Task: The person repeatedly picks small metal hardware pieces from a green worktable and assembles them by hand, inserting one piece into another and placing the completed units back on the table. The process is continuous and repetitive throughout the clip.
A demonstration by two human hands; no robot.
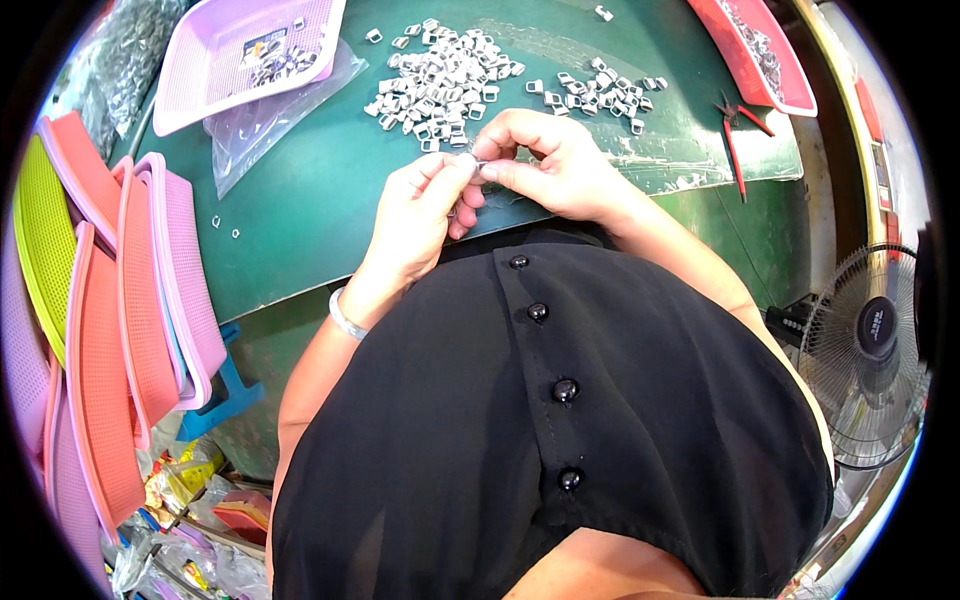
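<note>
Over the near edge of the green table (290, 240), my two hands meet at the fingertips. My left hand (425, 205) is closed, its thumb and fingers pinching a small metal piece (478, 172) that the fingers mostly cover. Thumb and forefinger of my right hand (555, 165) close on the same piece from the right. Just beyond my hands lies a big heap of small silver metal buckles (440, 80). A smaller group of similar buckles (605, 92) is spread to its right.
A pink basket (185, 85) with metal parts rests on a clear plastic bag (270, 125) at far left. Red-handled pliers (735, 140) and a red basket (800, 95) are at right. Stacked coloured baskets (185, 270) stand left; a fan (865, 350) is at right.
</note>
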